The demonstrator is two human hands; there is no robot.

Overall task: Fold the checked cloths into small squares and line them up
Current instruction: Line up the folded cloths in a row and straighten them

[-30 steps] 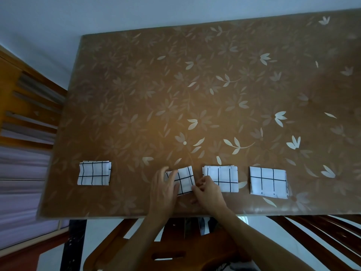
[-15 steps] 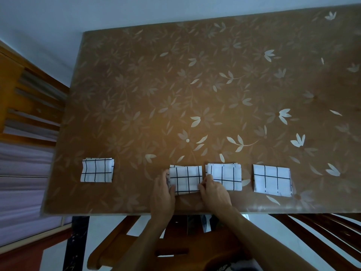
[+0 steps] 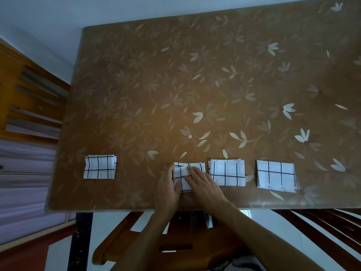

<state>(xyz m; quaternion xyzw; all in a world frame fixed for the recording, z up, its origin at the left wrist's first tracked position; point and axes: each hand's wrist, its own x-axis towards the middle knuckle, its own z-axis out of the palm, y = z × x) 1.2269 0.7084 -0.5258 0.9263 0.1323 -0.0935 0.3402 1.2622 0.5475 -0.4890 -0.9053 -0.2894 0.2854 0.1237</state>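
Several folded white cloths with black checks lie in a row near the table's front edge. One folded cloth (image 3: 100, 166) sits apart at the left, another (image 3: 227, 172) lies right of centre, and one (image 3: 276, 175) is furthest right. Between them is the cloth (image 3: 183, 170) under my hands. My right hand (image 3: 202, 182) lies flat across its top with straight fingers pressing it. My left hand (image 3: 169, 185) touches its left edge, thumb against the cloth's near corner. Much of this cloth is hidden.
The brown table (image 3: 195, 85) with a leaf pattern fills the view; its front edge runs just below my wrists. A wooden chair (image 3: 175, 249) stands under that edge. Wooden slatted furniture (image 3: 29, 98) stands at the left.
My right hand has moved from the cloth's right edge onto its top and now presses it flat. My left hand stays at its left edge. The other cloths have not moved.
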